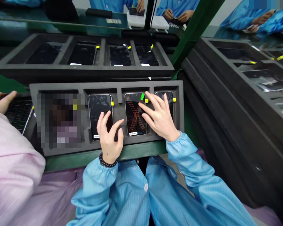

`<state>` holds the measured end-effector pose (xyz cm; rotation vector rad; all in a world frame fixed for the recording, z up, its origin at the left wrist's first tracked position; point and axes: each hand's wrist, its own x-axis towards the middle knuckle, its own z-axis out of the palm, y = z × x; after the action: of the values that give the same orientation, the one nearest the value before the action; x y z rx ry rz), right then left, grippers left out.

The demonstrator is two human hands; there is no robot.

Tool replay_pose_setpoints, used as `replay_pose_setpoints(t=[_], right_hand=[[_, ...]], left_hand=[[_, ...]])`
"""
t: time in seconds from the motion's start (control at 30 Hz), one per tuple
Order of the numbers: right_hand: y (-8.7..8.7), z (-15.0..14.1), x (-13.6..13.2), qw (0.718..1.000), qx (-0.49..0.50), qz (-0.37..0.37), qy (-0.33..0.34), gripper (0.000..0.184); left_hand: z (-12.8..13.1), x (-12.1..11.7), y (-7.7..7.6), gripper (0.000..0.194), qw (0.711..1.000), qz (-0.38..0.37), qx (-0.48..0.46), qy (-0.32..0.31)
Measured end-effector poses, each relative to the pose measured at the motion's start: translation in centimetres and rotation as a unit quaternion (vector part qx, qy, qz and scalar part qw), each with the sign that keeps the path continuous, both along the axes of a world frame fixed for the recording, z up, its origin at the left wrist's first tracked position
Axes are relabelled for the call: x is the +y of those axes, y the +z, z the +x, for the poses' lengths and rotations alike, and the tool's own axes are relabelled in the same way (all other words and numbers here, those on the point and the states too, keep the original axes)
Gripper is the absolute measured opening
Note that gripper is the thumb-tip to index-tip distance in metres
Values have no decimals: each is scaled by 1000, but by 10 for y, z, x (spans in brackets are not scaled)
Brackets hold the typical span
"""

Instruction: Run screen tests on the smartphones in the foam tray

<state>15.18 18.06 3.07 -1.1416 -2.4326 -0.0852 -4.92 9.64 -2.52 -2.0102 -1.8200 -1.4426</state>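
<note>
Leave the tray [103,86] flat. Work with the right hand [160,118] open and empty, touch light; hold the left hand [110,135], also open and empty, beside the lit phone [136,127] lying third from left in the tray. Perhaps trace the red cross [136,113] evenly, sparing the yellow tab [146,101].

Displaying a red ladder-patterned X and green upper-right blocks on the lit phone [135,121], lying face up in a grey tray [136,84]. Lying face up too, just left, and showing a dark, smudged screen on the partly covered phone [99,103].
</note>
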Motion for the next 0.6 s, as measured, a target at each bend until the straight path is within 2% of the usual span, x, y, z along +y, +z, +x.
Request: replay_pose_setpoints(t=[0.2,0.33,0.4,0.53,0.6], right_hand=[[-15,-7,-45,990,-41,-39,127,34],[-16,-10,-51,980,-47,-53,188,32],[-9,-13,-42,985,-25,-43,164,33],[9,-27,-8,999,5,-8,53,39],[15,-37,8,1000,2,2,25,41]], left_hand=[[0,0,1,28,1000,-5,0,1],[0,0,1,28,1000,-6,0,-2],[0,0,1,28,1000,-5,0,-2],[0,0,0,28,1000,3,-1,-5],[0,0,0,28,1000,1,-1,-5]])
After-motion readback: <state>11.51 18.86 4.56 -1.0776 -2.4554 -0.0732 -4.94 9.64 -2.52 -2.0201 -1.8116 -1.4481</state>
